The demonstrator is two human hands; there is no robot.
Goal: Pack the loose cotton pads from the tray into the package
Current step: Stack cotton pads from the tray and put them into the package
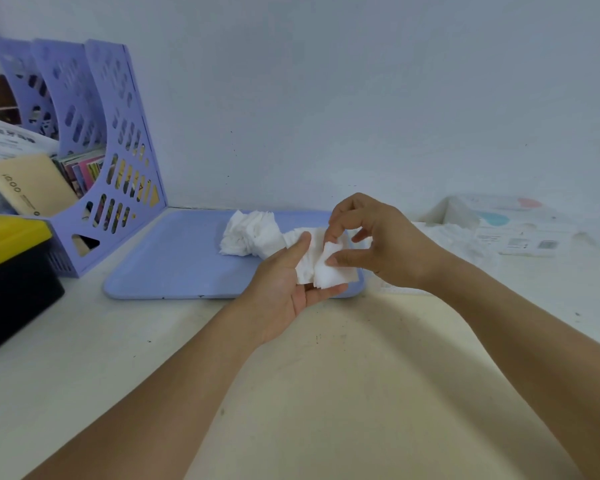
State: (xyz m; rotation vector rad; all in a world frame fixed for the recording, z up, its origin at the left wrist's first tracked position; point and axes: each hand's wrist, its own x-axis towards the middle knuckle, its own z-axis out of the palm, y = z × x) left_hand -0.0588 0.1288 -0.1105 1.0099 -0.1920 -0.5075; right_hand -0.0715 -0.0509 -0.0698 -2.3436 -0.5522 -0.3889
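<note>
A light blue tray [174, 265] lies flat on the table. On its far middle sits a loose pile of white cotton pads [248, 233]. Above the tray's right end, my left hand [284, 289] lies palm up and holds a stack of cotton pads [317, 265] between its thumb and fingers. My right hand [378, 240] comes in from the right and pinches the top pads of that stack with its thumb and fingers. The clear plastic package [506, 230], printed with pink and blue shapes, lies at the right near the wall, with more white pads in front of it.
A purple perforated file rack [118, 161] with books and papers stands at the back left against the wall. A yellow and black box [11, 271] sits at the left edge. The cream table [326, 375] stretches toward me beneath both forearms.
</note>
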